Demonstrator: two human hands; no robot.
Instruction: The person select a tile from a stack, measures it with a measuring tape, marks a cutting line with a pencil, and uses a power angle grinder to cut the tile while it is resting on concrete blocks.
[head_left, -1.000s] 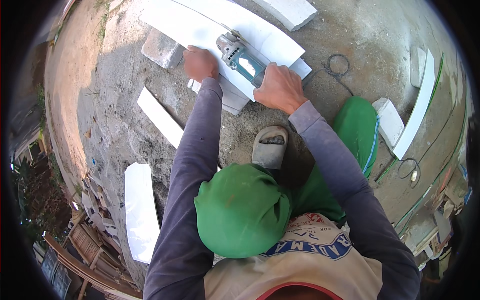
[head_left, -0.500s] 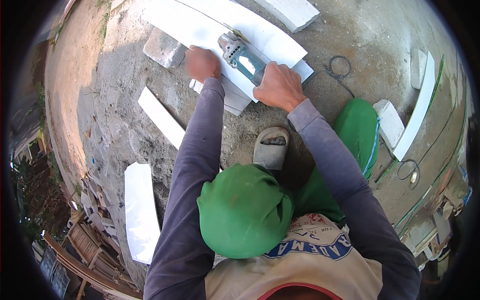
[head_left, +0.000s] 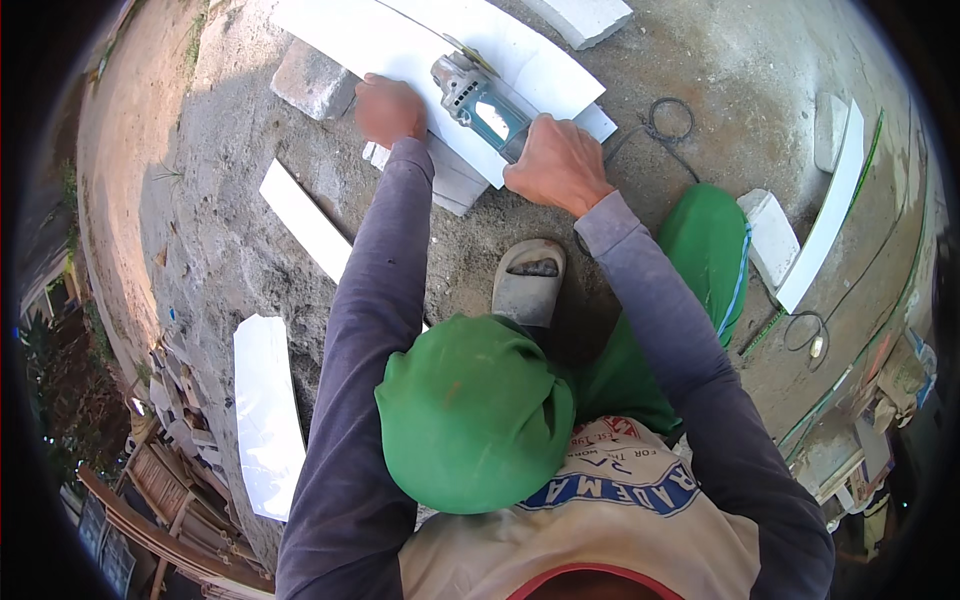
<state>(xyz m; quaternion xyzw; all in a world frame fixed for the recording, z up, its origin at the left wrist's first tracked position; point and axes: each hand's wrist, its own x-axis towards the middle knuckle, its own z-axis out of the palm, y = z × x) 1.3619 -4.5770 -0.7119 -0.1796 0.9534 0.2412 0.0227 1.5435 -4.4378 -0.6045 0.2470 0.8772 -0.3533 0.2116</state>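
Note:
My right hand (head_left: pixel 558 165) is wrapped round the rear body of a teal angle grinder (head_left: pixel 490 112). The grinder's thin disc (head_left: pixel 470 53) stands edge-on at a dark line running lengthwise along a long white sheet (head_left: pixel 535 65). How deep the disc sits cannot be made out. On the sheet's near left edge, my left hand (head_left: pixel 390 110) is closed, with its fingertips partly hidden. Pale blocks, one of them a light block (head_left: pixel 455 183), lie under the sheet's near side.
White strips lie on the rough ground at left, a narrow strip (head_left: pixel 300 215) and a wider piece (head_left: pixel 268 420). At right, a curved white strip (head_left: pixel 828 215) leans by blocks. A dark cable (head_left: pixel 670 120) loops beside my green-clad knee (head_left: pixel 705 250). A wooden chair (head_left: pixel 160 490) stands lower left.
The whole view has shifted slightly. Against the sheet, the grinder and my right hand have come a little toward me and to the right; my left hand keeps its place on the edge.

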